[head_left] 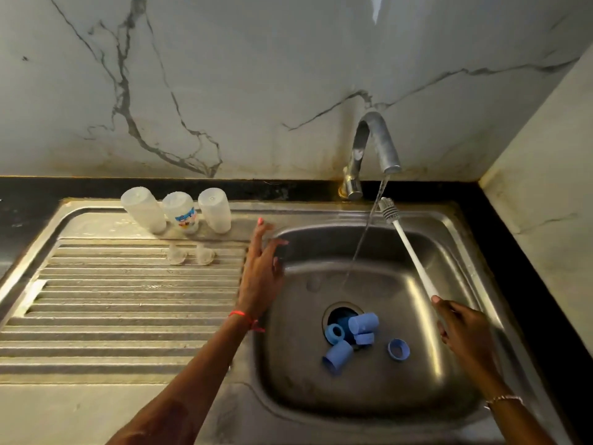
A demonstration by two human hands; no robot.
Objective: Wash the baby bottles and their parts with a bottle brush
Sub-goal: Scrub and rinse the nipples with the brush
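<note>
Now right hand (462, 326) grips bottle brush (405, 239), head under running water

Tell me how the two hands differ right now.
The left hand holds nothing, fingers spread; the right hand grips the bottle brush by its handle. The left hand is by the sink's left rim; the right hand is over its right side. The left wrist bears a red thread, the right a pale bracelet. Both are bare.
</note>
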